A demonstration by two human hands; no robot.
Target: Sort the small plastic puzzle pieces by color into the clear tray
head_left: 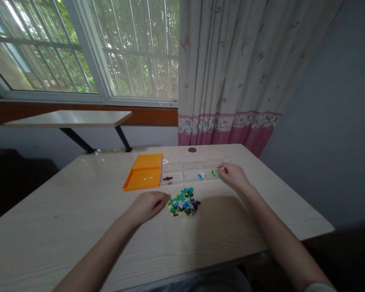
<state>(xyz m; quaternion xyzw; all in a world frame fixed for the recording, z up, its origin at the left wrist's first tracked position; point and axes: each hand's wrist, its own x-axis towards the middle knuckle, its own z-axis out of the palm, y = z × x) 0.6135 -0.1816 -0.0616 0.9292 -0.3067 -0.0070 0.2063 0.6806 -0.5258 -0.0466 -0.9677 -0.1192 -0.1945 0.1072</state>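
Observation:
A pile of small green, blue, brown and pale yellow plastic bricks lies mid-table. At its left edge rests my left hand, fingers curled together; whatever they may hold is hidden. My right hand is over the right end of a clear divided tray, its fingertips pinched above the compartment with a few green bricks. Anything in that pinch is too small to make out. Blue bricks sit in the middle front compartment, brown bricks in the left one.
Joined to the tray's left side is an orange case half with two pale bricks inside. A small grey piece lies by the tray's front edge. Behind stand a raised shelf on black legs, a barred window and a curtain.

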